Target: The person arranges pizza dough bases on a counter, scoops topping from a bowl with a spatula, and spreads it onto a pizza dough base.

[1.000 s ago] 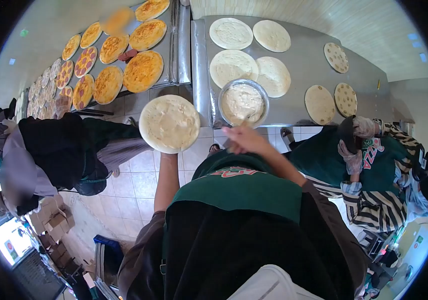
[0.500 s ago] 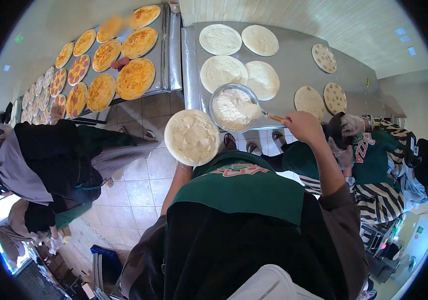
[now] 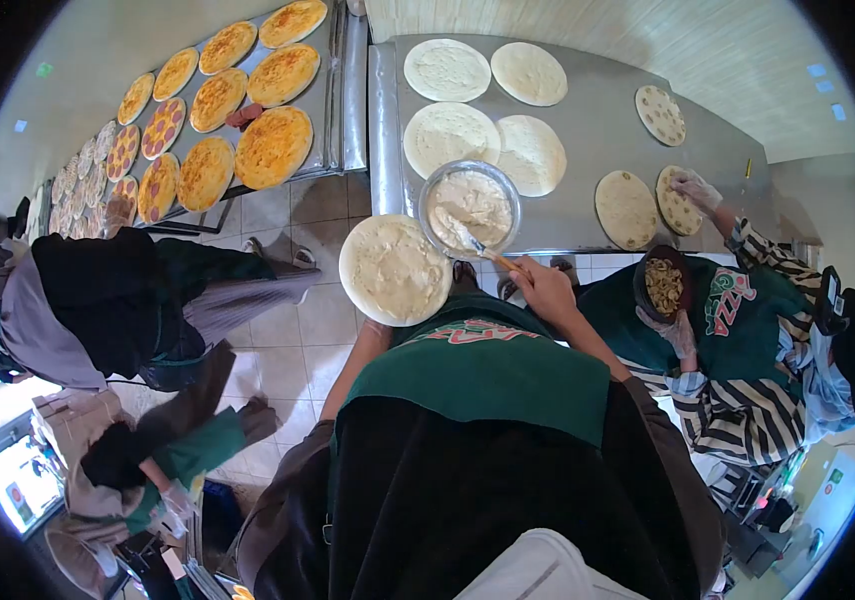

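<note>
A round dough base [image 3: 396, 270] with a pale spread on top rests on my left hand [image 3: 378, 330], which is mostly hidden beneath it. My right hand [image 3: 545, 290] is closed round the wooden handle of a spatula [image 3: 498, 260]. The spatula's pale end sits in the creamy white mixture inside a metal bowl [image 3: 516, 215]. That bowl stands at the counter's front edge, just right of the held dough base. Behind the bowl, two pale dough bases [image 3: 452, 140] overlap.
On the right, a co-worker [image 3: 738, 300] in gloves holds a bowl of brown pieces [image 3: 665, 285] and touches a topped base [image 3: 680, 200] on the steel counter [image 3: 588, 130]. Topped pizzas [image 3: 274, 147] cover the left table. Two other people are at left.
The dough base first came right, toward the bowl. My right hand has moved back left, with the spatula in the mixture. The right co-worker's hand has reached onto a topped base.
</note>
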Demonstrator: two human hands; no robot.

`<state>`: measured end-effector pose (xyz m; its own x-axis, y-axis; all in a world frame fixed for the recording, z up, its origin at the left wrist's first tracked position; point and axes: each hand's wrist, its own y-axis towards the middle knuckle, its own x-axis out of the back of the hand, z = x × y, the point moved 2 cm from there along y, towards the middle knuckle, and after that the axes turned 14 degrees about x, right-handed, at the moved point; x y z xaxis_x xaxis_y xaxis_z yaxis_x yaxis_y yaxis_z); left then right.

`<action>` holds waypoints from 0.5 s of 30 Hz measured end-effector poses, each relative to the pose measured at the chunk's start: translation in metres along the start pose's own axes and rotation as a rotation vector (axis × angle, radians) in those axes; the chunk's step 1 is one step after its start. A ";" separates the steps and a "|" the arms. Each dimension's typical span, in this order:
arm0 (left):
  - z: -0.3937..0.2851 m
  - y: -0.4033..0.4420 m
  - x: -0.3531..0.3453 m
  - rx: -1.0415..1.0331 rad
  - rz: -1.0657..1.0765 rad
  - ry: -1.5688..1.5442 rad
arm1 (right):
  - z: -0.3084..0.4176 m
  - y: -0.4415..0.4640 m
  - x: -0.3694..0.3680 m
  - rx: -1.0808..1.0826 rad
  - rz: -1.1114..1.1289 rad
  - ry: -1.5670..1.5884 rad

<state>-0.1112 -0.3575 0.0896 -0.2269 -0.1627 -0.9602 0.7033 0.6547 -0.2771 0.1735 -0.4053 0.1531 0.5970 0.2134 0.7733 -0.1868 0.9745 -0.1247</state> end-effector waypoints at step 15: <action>-0.020 -0.019 -0.016 -0.071 0.007 0.029 | -0.036 -0.012 0.018 -0.312 -0.030 1.146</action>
<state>-0.1339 -0.3524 0.1109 -0.2423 -0.1367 -0.9605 0.6554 0.7069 -0.2659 0.2147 -0.4109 0.1462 0.9777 -0.0260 -0.2084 -0.0576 0.9210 -0.3853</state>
